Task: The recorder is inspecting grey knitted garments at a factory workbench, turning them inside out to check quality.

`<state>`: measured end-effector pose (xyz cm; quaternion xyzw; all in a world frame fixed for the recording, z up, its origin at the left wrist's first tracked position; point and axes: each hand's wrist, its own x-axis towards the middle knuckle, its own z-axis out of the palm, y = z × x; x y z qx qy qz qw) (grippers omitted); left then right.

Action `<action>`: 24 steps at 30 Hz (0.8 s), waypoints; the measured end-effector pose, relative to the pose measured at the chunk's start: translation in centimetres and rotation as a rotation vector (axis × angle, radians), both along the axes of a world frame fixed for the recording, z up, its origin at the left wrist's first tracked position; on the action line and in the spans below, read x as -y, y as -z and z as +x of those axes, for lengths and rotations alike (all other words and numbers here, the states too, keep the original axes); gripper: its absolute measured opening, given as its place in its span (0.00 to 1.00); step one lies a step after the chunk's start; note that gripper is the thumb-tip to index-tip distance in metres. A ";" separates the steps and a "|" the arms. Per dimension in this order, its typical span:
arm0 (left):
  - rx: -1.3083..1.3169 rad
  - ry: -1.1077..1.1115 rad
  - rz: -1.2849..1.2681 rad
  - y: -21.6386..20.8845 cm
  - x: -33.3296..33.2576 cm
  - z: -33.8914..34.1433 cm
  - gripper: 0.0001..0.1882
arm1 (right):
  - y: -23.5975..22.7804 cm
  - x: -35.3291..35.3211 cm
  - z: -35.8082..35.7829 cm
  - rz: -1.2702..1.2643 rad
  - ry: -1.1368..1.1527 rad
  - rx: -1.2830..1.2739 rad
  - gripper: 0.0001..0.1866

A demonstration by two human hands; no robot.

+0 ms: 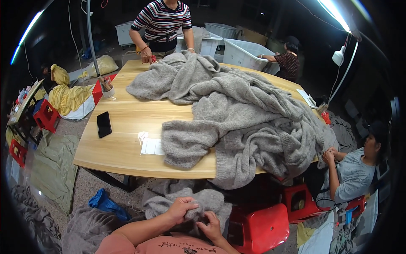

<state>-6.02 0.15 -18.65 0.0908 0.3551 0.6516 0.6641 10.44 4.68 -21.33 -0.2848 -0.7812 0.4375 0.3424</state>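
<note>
A grey knitted garment (213,199) lies bunched over my lap below the table's near edge. My left hand (182,209) is closed on its knit, thumb pressed against the fingers. Just to the right, my right hand (210,226) pinches the same fabric, fingers bent. Whether a small tool sits between the fingers is too small to make out. On the wooden table (122,148) a big heap of grey knitwear (245,101) spreads from the far side to the near right edge, one sleeve (188,142) reaching toward me.
A black phone (104,124), a white paper sheet (152,146) and a cup of tools (106,87) are on the table. A red stool (260,228) stands at my right. Co-workers stand across the table and sit at the right, near white bins (243,55).
</note>
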 end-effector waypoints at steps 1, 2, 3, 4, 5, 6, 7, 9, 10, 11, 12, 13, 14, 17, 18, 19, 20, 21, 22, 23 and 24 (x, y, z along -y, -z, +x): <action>-0.008 0.022 0.000 -0.5 0.0 0.2 0.03 | 0.4 -0.3 0.3 -0.028 -0.066 0.086 0.19; -0.017 0.044 0.000 -0.7 0.1 0.4 0.03 | 0.6 -0.4 0.2 -0.027 -0.067 0.086 0.19; -0.017 0.045 0.001 -0.6 0.1 0.4 0.03 | 0.7 -0.4 0.1 -0.075 -0.076 0.079 0.17; -0.021 0.037 -0.001 -0.4 0.3 0.4 0.03 | 0.9 -0.5 0.0 -0.123 -0.086 0.071 0.16; -0.026 0.028 -0.003 -0.3 0.6 0.4 0.03 | 1.5 -0.6 0.0 -0.121 -0.086 0.072 0.16; -0.025 0.028 -0.005 -0.3 0.9 0.4 0.03 | 2.2 -0.5 0.0 -0.263 -0.041 0.055 0.14; -0.020 0.012 0.018 -0.4 1.3 0.3 0.03 | 2.8 -0.2 0.1 -0.405 0.003 0.038 0.12; -0.006 -0.019 0.061 -0.7 1.7 0.1 0.02 | 3.2 -0.1 0.4 -0.454 -0.063 0.015 0.11; 0.001 -0.020 0.051 -0.8 1.9 0.1 0.02 | 3.4 0.0 0.6 -0.502 -0.126 -0.009 0.11; -0.001 -0.008 0.046 -1.0 2.1 0.3 0.02 | 4.2 0.1 1.1 -0.535 -0.160 0.075 0.16; 0.001 0.011 0.031 -1.1 2.1 0.2 0.02 | 4.6 0.1 0.9 -0.560 -0.149 0.086 0.16; -0.031 0.037 0.009 -0.9 2.1 0.1 0.02 | 4.7 0.1 0.8 -0.424 -0.145 0.138 0.20; -0.065 -0.028 -0.071 -1.0 1.6 0.3 0.02 | 4.8 0.1 0.5 -0.296 -0.142 0.196 0.23; -0.206 -0.192 0.027 -2.2 1.3 -0.6 0.04 | 6.2 -0.3 0.1 -0.119 -0.059 0.263 0.23; -0.169 -0.202 0.052 -2.9 1.6 -1.4 0.05 | 4.2 -1.0 -0.2 -0.241 -0.050 0.199 0.22; -0.224 -0.274 0.019 -4.1 1.5 -1.9 0.04 | 3.2 -1.7 -0.2 -0.241 0.007 0.160 0.22; -0.202 -0.252 0.025 -4.4 1.1 -2.7 0.02 | 3.3 -2.0 0.3 -0.143 0.128 0.134 0.20; -0.198 -0.281 0.003 -5.4 0.9 -3.0 0.01 | 2.3 -2.5 0.6 -0.248 0.165 0.105 0.16; -0.200 -0.308 -0.014 -5.9 0.8 -3.3 0.02 | 2.3 -3.0 1.5 -0.428 0.165 0.065 0.11; -0.179 -0.295 0.011 -5.2 0.9 -3.7 0.03 | 3.0 -3.2 2.2 -0.639 0.149 -0.073 0.08; -0.163 -0.292 0.046 -4.8 1.0 -4.4 0.04 | 3.5 -3.6 2.7 -0.834 0.128 -0.225 0.05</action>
